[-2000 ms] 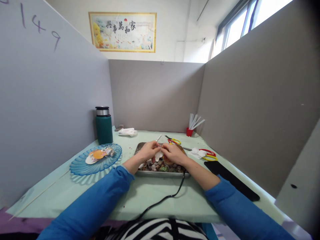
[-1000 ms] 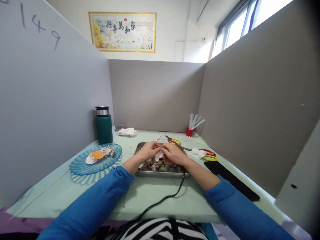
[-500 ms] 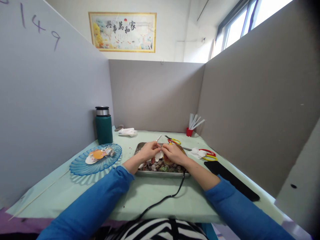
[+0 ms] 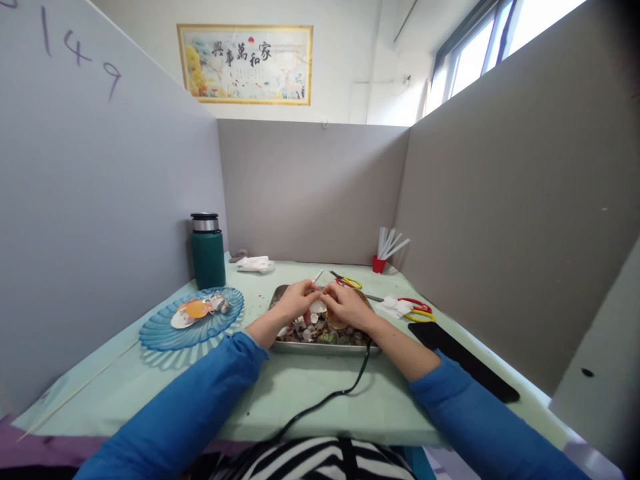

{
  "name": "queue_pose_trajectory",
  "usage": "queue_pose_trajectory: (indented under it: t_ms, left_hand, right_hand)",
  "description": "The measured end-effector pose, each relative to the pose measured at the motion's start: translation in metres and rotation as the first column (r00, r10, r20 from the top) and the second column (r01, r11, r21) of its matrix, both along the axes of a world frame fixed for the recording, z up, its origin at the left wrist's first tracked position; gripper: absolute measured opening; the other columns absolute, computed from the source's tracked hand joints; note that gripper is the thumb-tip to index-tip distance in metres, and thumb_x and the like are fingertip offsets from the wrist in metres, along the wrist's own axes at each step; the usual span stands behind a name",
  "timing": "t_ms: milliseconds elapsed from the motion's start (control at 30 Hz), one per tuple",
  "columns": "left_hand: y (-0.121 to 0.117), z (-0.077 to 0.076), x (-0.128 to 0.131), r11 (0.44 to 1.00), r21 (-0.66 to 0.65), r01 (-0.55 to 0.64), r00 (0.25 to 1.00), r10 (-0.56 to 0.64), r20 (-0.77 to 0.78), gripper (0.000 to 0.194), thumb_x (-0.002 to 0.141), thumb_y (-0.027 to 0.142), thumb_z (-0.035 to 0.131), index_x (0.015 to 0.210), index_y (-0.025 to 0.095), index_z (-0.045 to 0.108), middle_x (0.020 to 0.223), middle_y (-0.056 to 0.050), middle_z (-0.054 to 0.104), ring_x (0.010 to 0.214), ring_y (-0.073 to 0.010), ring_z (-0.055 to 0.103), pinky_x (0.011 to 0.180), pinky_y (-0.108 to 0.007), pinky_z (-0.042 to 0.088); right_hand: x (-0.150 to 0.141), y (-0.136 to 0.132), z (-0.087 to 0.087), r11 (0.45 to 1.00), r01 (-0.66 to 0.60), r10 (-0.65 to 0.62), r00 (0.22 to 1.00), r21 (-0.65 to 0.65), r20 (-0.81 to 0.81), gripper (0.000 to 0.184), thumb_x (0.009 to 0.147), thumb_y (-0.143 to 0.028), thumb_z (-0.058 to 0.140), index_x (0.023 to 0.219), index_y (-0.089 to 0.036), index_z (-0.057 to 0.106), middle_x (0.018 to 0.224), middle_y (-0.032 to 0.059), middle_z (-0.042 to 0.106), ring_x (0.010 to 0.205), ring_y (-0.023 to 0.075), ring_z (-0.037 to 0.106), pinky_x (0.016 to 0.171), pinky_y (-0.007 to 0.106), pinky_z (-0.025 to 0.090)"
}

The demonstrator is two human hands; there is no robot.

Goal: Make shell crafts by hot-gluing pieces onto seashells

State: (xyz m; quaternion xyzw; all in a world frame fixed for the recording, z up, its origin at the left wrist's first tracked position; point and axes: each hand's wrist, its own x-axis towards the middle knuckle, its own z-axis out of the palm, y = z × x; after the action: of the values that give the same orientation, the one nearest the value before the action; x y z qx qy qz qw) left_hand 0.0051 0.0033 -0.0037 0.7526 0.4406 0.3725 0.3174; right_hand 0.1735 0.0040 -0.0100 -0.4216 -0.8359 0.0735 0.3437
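Above a metal tray (image 4: 323,348) full of small seashells (image 4: 315,331), my two hands meet with their fingertips close together. My left hand (image 4: 299,300) is closed in a pinch, and so is my right hand (image 4: 345,305). Whatever lies between the fingertips is too small and too covered to name. Just below the fingers, a white shell (image 4: 319,307) shows among the others. A thin white stick (image 4: 318,275) pokes up behind my left fingertips. From the tray's right front corner, by my right wrist, a black cord (image 4: 327,398) runs toward me.
At left, a blue plate (image 4: 155,331) bears several shells, with a green bottle (image 4: 209,257) behind it. Scissors (image 4: 350,283) lie behind the tray; red-and-yellow handles (image 4: 423,311) and crumpled tissue (image 4: 395,306) lie right of it. A red cup (image 4: 379,265) holds white sticks. A black slab (image 4: 465,363) lies at right.
My fingertips have shifted slightly, and the right hand sits a touch higher and closer to the left. Nothing else on the table has moved.
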Motion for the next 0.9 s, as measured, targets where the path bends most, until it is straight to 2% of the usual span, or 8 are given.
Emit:
queue_pose_trajectory:
  t_ms: [233, 433, 667, 767, 900]
  left_hand:
    - [-0.0011, 0.0005, 0.0008, 1.000, 0.000, -0.019, 1.000, 0.019, -0.009, 0.022, 0.082, 0.037, 0.047, 0.086, 0.016, 0.051, 0.059, 0.004, 0.054, 0.034, -0.0067, 0.051, 0.036, -0.015, 0.032]
    - [-0.0025, 0.0034, -0.0006, 1.000, -0.002, -0.019, 0.999, 0.019, -0.042, 0.024, 0.080, 0.038, 0.049, 0.083, 0.015, 0.055, 0.056, 0.004, 0.054, 0.034, -0.0064, 0.050, 0.036, -0.015, 0.032]
    - [-0.0007, 0.0038, -0.0002, 0.997, -0.006, -0.073, 0.994, 0.072, -0.083, 0.024, 0.079, 0.037, 0.048, 0.086, 0.016, 0.058, 0.050, 0.005, 0.051, 0.034, -0.0078, 0.048, 0.035, -0.016, 0.032]
    - [0.0000, 0.0024, -0.0003, 0.997, -0.005, -0.071, 0.995, 0.070, -0.075, 0.027, 0.079, 0.039, 0.049, 0.090, 0.016, 0.057, 0.053, 0.005, 0.053, 0.035, -0.0076, 0.049, 0.035, -0.016, 0.033]
    - [0.0018, -0.0005, -0.0016, 0.998, 0.004, -0.070, 0.992, 0.070, -0.102, 0.031, 0.078, 0.046, 0.050, 0.084, 0.016, 0.056, 0.056, 0.003, 0.055, 0.035, -0.0082, 0.050, 0.035, -0.017, 0.033]
  right_hand:
    - [0.0007, 0.0021, -0.0021, 1.000, -0.026, 0.025, 0.999, 0.008, 0.028, 0.019, 0.088, -0.029, 0.045, 0.077, -0.017, 0.055, 0.060, -0.0012, 0.059, 0.058, 0.0107, 0.051, 0.054, 0.021, 0.029]
    - [0.0006, 0.0035, -0.0037, 1.000, -0.028, 0.028, 0.999, 0.009, 0.034, 0.020, 0.087, -0.029, 0.046, 0.074, -0.017, 0.056, 0.062, -0.0009, 0.059, 0.058, 0.0105, 0.050, 0.055, 0.022, 0.029]
    - [0.0003, 0.0033, -0.0027, 1.000, -0.022, 0.021, 0.999, 0.022, 0.039, 0.020, 0.086, -0.028, 0.046, 0.073, -0.017, 0.055, 0.062, -0.0007, 0.058, 0.059, 0.0106, 0.049, 0.054, 0.022, 0.028]
    - [0.0001, 0.0027, -0.0019, 0.999, -0.017, 0.016, 0.999, 0.042, 0.044, 0.019, 0.086, -0.027, 0.046, 0.073, -0.016, 0.055, 0.062, -0.0007, 0.057, 0.059, 0.0106, 0.048, 0.054, 0.021, 0.027]
    - [0.0003, 0.0012, -0.0014, 0.999, -0.019, 0.017, 0.998, 0.038, 0.054, 0.017, 0.085, -0.027, 0.047, 0.075, -0.017, 0.056, 0.061, -0.0009, 0.057, 0.058, 0.0108, 0.048, 0.054, 0.021, 0.027]
